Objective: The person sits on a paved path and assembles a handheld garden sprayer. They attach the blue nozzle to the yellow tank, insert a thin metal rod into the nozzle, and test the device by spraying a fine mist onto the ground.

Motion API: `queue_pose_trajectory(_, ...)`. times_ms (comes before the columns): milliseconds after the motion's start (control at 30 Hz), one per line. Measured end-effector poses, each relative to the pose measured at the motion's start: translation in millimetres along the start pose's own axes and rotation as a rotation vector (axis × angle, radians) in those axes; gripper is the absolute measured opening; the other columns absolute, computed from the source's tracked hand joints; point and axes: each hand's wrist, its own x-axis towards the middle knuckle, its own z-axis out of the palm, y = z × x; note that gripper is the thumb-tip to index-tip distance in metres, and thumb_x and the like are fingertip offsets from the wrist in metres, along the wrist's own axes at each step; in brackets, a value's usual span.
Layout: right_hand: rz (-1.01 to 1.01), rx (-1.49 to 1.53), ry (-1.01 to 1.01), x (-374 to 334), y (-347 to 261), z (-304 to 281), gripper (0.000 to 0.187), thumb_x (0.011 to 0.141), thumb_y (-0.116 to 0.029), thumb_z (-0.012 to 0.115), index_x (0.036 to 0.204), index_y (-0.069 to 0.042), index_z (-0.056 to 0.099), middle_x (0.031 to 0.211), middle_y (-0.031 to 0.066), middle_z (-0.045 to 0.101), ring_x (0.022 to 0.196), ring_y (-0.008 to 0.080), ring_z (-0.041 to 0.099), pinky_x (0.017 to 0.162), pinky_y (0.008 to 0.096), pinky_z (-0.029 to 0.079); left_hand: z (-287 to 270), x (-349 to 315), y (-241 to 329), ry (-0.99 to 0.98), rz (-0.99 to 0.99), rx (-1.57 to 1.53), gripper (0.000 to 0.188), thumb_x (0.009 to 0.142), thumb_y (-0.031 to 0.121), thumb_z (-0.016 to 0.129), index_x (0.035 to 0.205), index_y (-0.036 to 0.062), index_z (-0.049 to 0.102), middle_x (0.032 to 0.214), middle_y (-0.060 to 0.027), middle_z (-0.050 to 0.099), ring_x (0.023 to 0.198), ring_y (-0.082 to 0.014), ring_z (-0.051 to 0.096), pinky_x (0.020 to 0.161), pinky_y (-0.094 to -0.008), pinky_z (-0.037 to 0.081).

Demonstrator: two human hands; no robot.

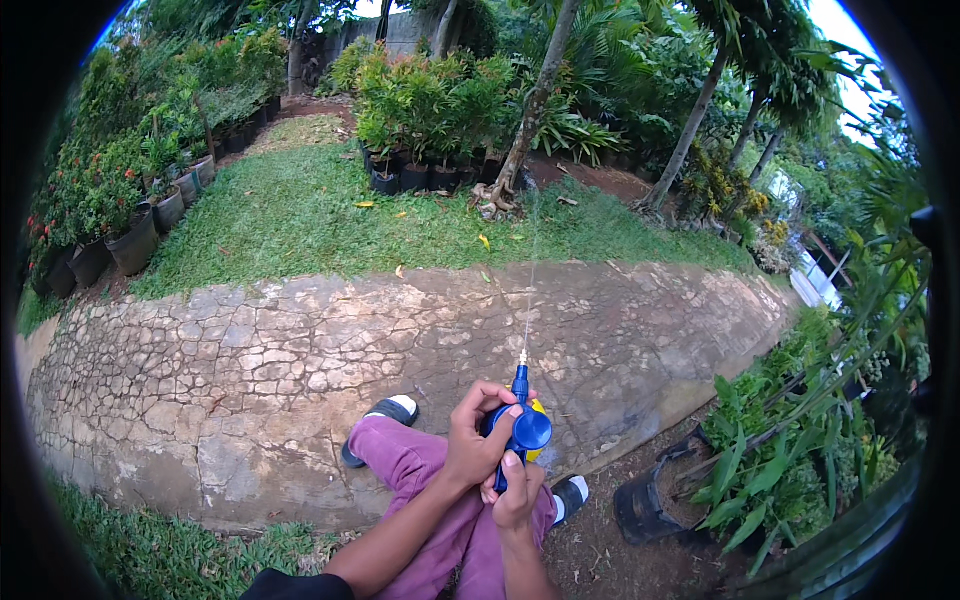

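Note:
A blue hand sprayer (pixel 531 430) with a brass nozzle is held in front of my knees, pointing away from me. Part of a yellow piece shows beneath its round blue top. My left hand (pixel 476 436) is closed round its left side, the thumb lying along the blue body. Lower down, my right hand (pixel 517 492) grips the sprayer's near end, thumb on top. A thin jet of water (pixel 530 290) runs from the nozzle across the paving toward the grass and a tree foot. My fingers hide much of the sprayer's underside.
Under my sandalled feet lies a cracked stone path (pixel 300 370). Past it are a lawn (pixel 290 215), potted shrubs (pixel 430 110) and a leaning tree trunk (pixel 540 90). At my right, a black plant pot (pixel 640 508) and leafy plants (pixel 760 480) stand close.

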Motion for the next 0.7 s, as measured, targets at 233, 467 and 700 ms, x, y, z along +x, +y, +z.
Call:
queue_pose_trajectory(233,0.158,0.073,0.143,5.7,0.7,2.0,0.042,0.094,-0.031,0.046,0.064,-0.002,0.05,0.051,0.0024,0.047,0.038,0.009,0.042,0.037,0.0234,0.032,-3.3,3.1,-2.1,-0.009,-0.209,0.097,0.015,0.09,0.01,0.057,0.101,0.0021,0.049,0.101,-0.011,0.065,0.09,-0.0105,0.059,0.079,-0.0242,0.046)
queue_pose_trajectory(467,0.172,0.057,0.165,2.7,-1.8,3.2,0.045,0.094,-0.033,0.045,0.06,-0.003,0.048,0.049,0.0027,0.045,0.038,0.0093,0.042,0.038,0.0232,0.033,-3.9,1.9,1.2,-0.032,-0.252,0.109,0.016,0.09,0.008,0.057,0.103,0.0018,0.049,0.106,-0.0138,0.065,0.096,-0.0136,0.06,0.085,-0.027,0.046)
queue_pose_trajectory(700,0.089,0.037,0.151,1.7,0.6,2.9,0.045,0.094,-0.032,0.046,0.061,-0.002,0.048,0.048,0.0025,0.045,0.038,0.0089,0.042,0.037,0.0238,0.032,-3.3,-0.4,2.4,-0.064,-0.167,0.065,0.012,0.091,0.008,0.054,0.101,0.0014,0.052,0.111,-0.015,0.063,0.101,-0.0145,0.058,0.088,-0.0284,0.045)
